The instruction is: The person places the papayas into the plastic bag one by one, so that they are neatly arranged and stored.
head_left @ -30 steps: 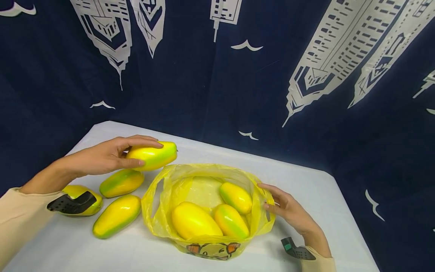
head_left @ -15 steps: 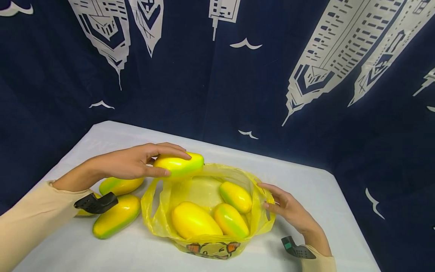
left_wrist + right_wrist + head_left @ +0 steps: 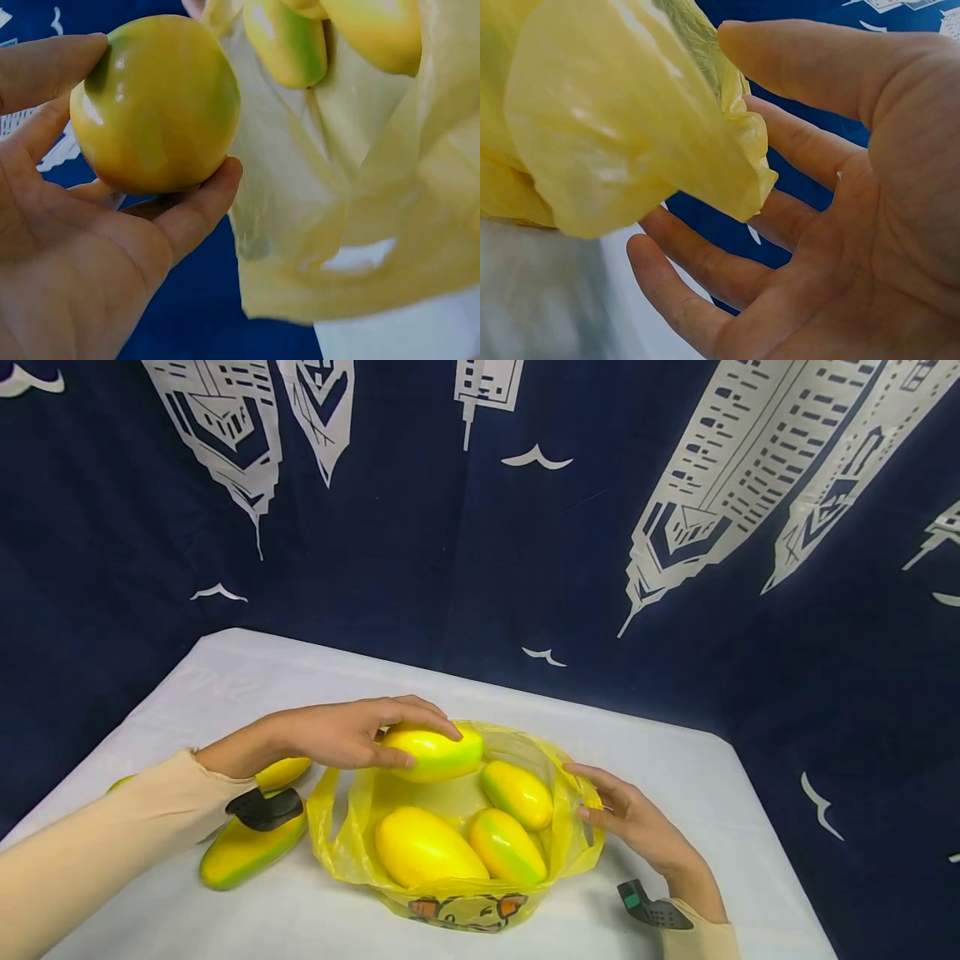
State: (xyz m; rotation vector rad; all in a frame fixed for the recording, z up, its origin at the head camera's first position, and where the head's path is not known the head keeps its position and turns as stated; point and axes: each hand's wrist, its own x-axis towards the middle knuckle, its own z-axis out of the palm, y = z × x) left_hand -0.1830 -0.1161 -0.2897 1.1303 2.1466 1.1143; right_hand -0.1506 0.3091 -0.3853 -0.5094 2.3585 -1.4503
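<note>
The left hand (image 3: pixel 352 735) pinches a glossy yellow-green mango-shaped fruit (image 3: pixel 442 756) over the far left part of a thin yellow plastic bag (image 3: pixel 348 852) with a printed animal face; palm and fingers cover one end of the fruit, and whether it touches the bag is unclear. Inside the bag lie three similar fruits (image 3: pixel 431 847), their undersides hidden. The right hand (image 3: pixel 633 814), fingers spread, reaches the bag's right edge, some fingertips disappearing behind plastic. Left of the bag, a beige sleeve (image 3: pixel 150 827) and its black wrist device (image 3: pixel 266 810) partly hide more yellow-green fruits (image 3: pixel 251 852), one just a sliver. Beneath the bag spreads a white-covered tabletop (image 3: pixel 750 860); beyond it hangs navy fabric (image 3: pixel 465 568) printed with white inverted buildings.
</note>
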